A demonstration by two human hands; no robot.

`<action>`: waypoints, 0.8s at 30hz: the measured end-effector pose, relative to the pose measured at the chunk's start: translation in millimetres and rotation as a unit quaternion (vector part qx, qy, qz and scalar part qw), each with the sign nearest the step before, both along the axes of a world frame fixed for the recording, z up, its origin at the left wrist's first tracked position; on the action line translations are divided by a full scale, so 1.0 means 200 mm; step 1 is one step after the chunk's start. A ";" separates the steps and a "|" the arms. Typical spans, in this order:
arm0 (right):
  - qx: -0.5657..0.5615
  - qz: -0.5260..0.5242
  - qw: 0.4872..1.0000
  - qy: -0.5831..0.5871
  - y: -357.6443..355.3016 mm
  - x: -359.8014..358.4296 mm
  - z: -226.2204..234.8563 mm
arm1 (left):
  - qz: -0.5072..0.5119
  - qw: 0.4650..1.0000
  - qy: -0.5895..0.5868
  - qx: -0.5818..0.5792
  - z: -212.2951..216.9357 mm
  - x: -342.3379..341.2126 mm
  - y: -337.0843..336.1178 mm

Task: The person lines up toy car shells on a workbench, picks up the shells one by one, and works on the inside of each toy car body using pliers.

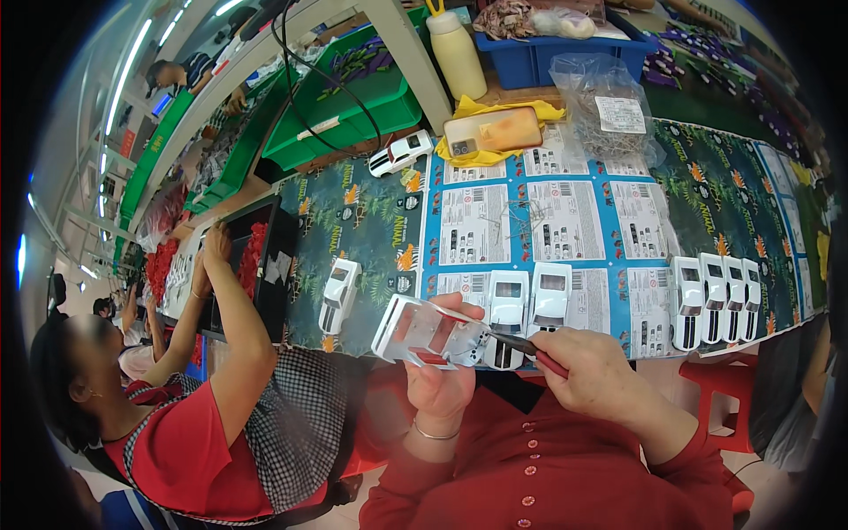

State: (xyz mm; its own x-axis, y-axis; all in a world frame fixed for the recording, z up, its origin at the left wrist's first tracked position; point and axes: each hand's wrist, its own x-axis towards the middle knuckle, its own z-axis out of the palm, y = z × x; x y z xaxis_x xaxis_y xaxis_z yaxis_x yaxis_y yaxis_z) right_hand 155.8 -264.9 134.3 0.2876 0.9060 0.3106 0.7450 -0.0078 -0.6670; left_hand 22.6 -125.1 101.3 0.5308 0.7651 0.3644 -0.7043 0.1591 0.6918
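Note:
My left hand grips a white toy car shell, turned so that its hollow inside with red parts and a clear window piece shows. In my right hand is a pair of pliers with dark jaws and red handles. Its tip reaches the right end of the shell; whether it grips anything there is too small to tell. Just beyond my hands, two white toy cars with black stripes lie side by side on the table. Another white toy car lies to the left.
Several white toy cars form a row at right. Farther back are a toy car, a phone on yellow cloth, a bag of metal pins, a bottle, a green bin and a blue bin. A co-worker works at left.

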 end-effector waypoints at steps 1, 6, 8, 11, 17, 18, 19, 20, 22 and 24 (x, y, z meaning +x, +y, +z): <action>-0.004 0.001 1.000 -0.003 0.00 0.00 0.00 | 0.004 1.000 0.007 0.006 0.00 0.00 0.00; -0.020 0.004 1.000 -0.002 0.02 -0.01 0.00 | 0.000 1.000 0.030 0.011 0.00 -0.02 0.01; -0.020 0.006 1.000 -0.001 0.02 0.00 0.00 | 0.003 1.000 0.018 0.007 0.00 -0.02 0.01; -0.015 0.005 1.000 0.003 0.03 0.00 0.00 | 0.013 0.999 0.041 -0.004 0.00 -0.03 0.00; -0.023 0.009 1.000 0.006 0.04 -0.01 0.00 | 0.011 0.999 0.033 0.011 0.00 -0.02 0.01; -0.027 0.011 1.000 0.004 0.03 0.00 0.00 | 0.011 0.999 0.033 0.011 0.00 -0.01 0.01; -0.031 0.012 0.999 0.001 0.03 0.00 0.01 | 0.005 1.000 0.017 0.011 0.00 -0.01 0.01; -0.031 0.013 0.999 0.002 0.03 0.00 0.01 | -0.001 1.000 0.002 0.011 -0.01 -0.01 0.02; -0.039 0.019 0.999 0.007 0.04 0.00 0.01 | 0.004 1.000 0.003 0.018 0.00 0.00 0.01; -0.042 0.018 0.999 0.010 0.04 0.00 0.01 | 0.008 1.000 0.003 0.024 0.01 0.01 -0.01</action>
